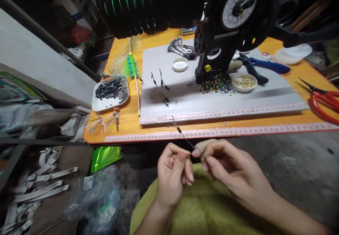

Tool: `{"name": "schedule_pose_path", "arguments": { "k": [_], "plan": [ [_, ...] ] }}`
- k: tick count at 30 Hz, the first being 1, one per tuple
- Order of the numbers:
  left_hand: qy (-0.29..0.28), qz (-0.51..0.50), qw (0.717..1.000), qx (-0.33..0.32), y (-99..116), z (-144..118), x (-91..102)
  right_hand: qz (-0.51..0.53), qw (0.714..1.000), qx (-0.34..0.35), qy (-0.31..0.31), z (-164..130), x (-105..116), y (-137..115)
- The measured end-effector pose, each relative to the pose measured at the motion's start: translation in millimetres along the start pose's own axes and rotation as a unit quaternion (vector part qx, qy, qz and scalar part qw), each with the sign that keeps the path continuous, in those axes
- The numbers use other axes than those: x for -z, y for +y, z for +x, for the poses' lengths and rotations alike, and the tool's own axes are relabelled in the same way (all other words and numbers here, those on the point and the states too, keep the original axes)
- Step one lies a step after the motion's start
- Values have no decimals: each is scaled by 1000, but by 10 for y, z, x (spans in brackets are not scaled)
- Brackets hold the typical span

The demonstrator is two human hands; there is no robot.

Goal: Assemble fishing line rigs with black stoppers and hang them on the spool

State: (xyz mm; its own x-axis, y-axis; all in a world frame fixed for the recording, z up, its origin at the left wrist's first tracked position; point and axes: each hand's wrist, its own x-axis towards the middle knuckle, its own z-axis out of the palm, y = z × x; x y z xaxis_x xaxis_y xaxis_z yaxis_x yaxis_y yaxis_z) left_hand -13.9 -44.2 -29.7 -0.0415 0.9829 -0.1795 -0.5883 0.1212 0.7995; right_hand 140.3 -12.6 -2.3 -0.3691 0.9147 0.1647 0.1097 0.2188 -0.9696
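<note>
My left hand [173, 173] and my right hand [227, 168] meet in front of the orange table [127, 122], over my lap. Together they pinch a thin line [185, 139] that runs up toward the table edge, with a small dark bead or sleeve [179, 130] threaded on it. The right thumb and forefinger grip the line's near end; the left fingers are curled against it. Several small dark rigged pieces [164, 99] lie on the grey mat [212, 104] just beyond.
A white tray of black sleeves [111, 92] sits at the table's left. A black winding machine with a dial [233, 16], coloured beads [215, 85], a dish of brass bits [243, 82], blue pliers [262, 65] and red scissors [321, 101] lie further right. Bags and clutter fill the floor at left.
</note>
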Motion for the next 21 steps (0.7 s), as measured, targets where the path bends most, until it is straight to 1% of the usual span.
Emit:
{"name": "schedule_pose_path", "arguments": {
  "k": [1, 2, 3, 4, 5, 7, 8, 10, 12, 14, 16, 17, 19, 21],
  "plan": [
    [1, 9, 1000, 28, 2, 6, 12, 91, 994, -60, -30, -3, -9, -11],
    [-3, 19, 999, 50, 15, 12, 18, 166, 978, -111, -53, -7, -14, -19],
    [-14, 30, 997, 66, 36, 18, 18, 218, 962, -147, -69, -11, -15, -23],
    [-28, 43, 996, 72, 65, 26, 10, 246, 951, -172, -77, -16, -11, -22],
    [-45, 61, 995, 67, 97, 36, -4, 257, 944, -188, -80, -23, -2, -14],
    [-66, 115, 991, 34, 156, 63, -48, 254, 939, -217, -80, -43, 25, 13],
    [-61, 148, 987, 9, 174, 78, -73, 248, 937, -235, -80, -56, 42, 30],
    [-28, 196, 979, -42, 174, 103, -124, 229, 934, -263, -84, -87, 75, 59],
    [3, 183, 980, -75, 127, 120, -170, 184, 938, -274, -103, -122, 98, 69],
    [19, 118, 989, -88, 53, 130, -211, 121, 949, -263, -125, -164, 100, 57],
    [24, 49, 995, -87, -17, 139, -248, 62, 961, -232, -135, -212, 81, 38],
    [20, 23, 996, -81, -44, 144, -263, 32, 968, -206, -139, -236, 71, 32],
    [2, -13, 998, -59, -81, 154, -281, -47, 980, -132, -142, -274, 77, 39],
    [-15, -25, 999, -32, -97, 157, -279, -141, 980, -40, -131, -285, 166, 70]
  ]
}}
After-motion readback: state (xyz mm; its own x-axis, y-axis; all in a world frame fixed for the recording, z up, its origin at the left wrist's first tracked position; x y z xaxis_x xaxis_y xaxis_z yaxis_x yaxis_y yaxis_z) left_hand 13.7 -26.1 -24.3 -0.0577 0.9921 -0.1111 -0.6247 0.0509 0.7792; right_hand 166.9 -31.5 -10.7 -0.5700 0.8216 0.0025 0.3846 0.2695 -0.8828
